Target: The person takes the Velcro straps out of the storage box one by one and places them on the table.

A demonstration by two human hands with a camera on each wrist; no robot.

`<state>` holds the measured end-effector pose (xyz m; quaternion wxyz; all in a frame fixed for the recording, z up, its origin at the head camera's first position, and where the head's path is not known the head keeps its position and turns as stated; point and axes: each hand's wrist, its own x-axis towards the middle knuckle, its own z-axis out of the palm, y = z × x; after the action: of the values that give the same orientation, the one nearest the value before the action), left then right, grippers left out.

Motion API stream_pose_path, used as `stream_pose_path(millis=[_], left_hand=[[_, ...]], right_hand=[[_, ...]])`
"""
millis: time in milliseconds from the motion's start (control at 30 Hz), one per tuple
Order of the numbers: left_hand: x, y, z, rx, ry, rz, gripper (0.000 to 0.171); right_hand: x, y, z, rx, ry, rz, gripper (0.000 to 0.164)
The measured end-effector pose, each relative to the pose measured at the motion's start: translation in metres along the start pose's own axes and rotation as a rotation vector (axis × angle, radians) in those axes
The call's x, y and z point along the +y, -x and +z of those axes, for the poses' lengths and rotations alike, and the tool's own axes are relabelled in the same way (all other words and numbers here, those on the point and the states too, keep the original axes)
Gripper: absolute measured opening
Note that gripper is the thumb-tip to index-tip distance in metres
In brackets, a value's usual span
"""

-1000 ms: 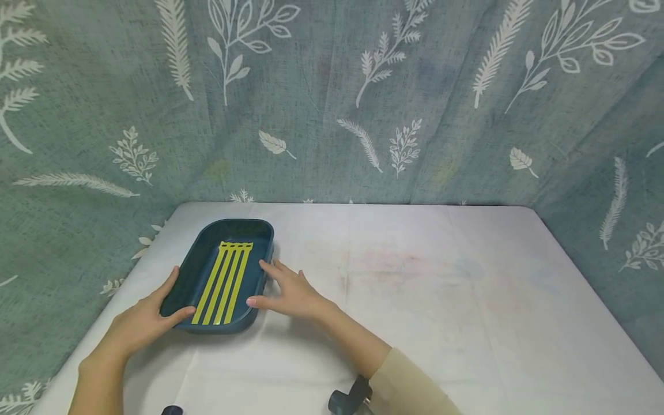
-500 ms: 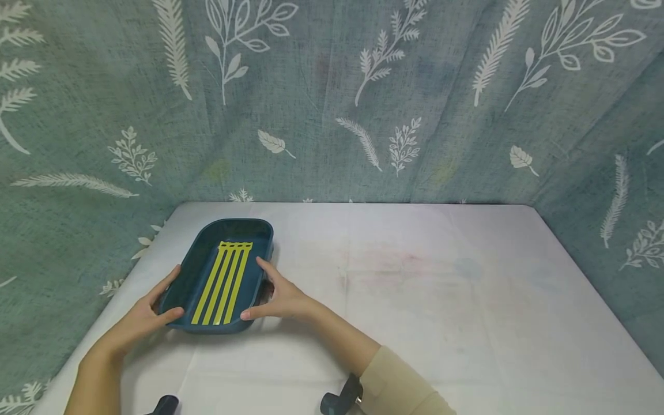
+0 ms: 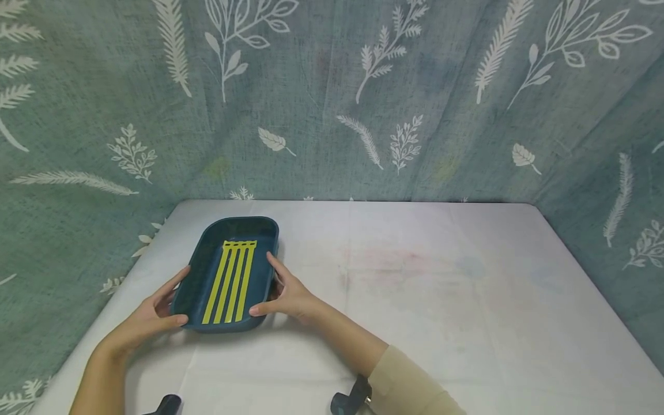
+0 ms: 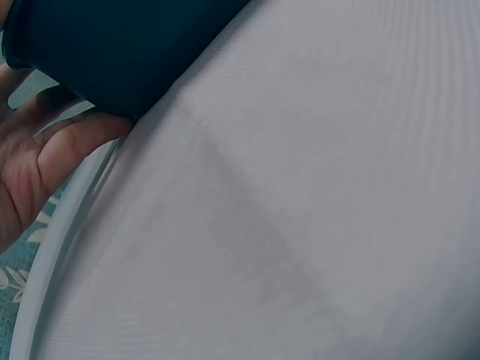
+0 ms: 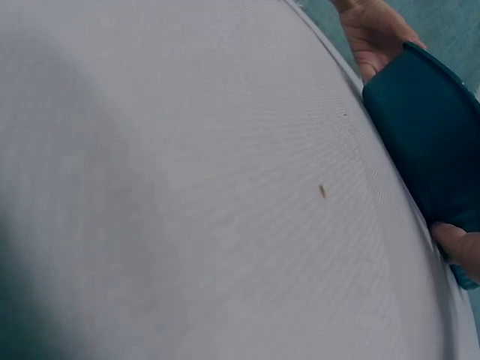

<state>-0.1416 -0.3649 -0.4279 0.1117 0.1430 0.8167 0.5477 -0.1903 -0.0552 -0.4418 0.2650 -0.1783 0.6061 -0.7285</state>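
A dark teal, round-cornered tray (image 3: 228,328) is on the left part of the table in the head view. On its floor lies a flat set of several yellow strips (image 3: 236,282), joined by a crossbar at the far end. My left hand (image 3: 140,325) grips the tray's near left side, thumb at the front rim. My right hand (image 3: 293,297) holds the right side, thumb on the rim and other fingers partly hidden behind the wall. In the left wrist view, left fingers (image 4: 79,146) reach the tray's lower edge (image 4: 112,52). The right wrist view shows the tray's outer wall (image 5: 420,127).
A white cloth covers the table (image 3: 415,323), with faint reddish stains mid-table. A green leaf-patterned curtain (image 3: 311,115) rises behind and along both sides. Dark wrist-camera parts show by the right sleeve (image 3: 415,386) and at the bottom left.
The tray, with the yellow strips in it, has shifted slightly right together with both hands. My right fingers have gone further round the tray's side than one second ago.
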Motion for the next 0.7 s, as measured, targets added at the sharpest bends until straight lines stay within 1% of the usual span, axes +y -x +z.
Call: stream_pose_path(millis=[100,200,433,533,600,700], left_hand=[[0.002,-0.003,0.003,-0.009,0.006,0.015,0.088],[0.002,-0.006,0.006,-0.009,0.014,0.011,0.089],[-0.001,-0.01,0.014,-0.001,0.03,-0.007,0.093],[0.0,-0.011,0.017,-0.008,0.028,-0.009,0.094],[0.001,-0.013,0.019,-0.016,0.03,-0.003,0.094],[0.003,-0.017,0.022,-0.027,0.027,-0.012,0.095]], right_hand=[[0.0,0.002,-0.002,0.008,-0.029,-0.005,0.109],[-0.001,0.005,-0.006,0.02,-0.044,-0.004,0.109],[-0.003,0.014,-0.012,0.036,-0.012,0.024,0.108],[-0.003,0.016,-0.015,0.038,0.008,0.028,0.108],[-0.004,0.017,-0.019,0.038,0.007,0.027,0.106],[-0.006,0.02,-0.025,0.04,-0.001,0.026,0.104]])
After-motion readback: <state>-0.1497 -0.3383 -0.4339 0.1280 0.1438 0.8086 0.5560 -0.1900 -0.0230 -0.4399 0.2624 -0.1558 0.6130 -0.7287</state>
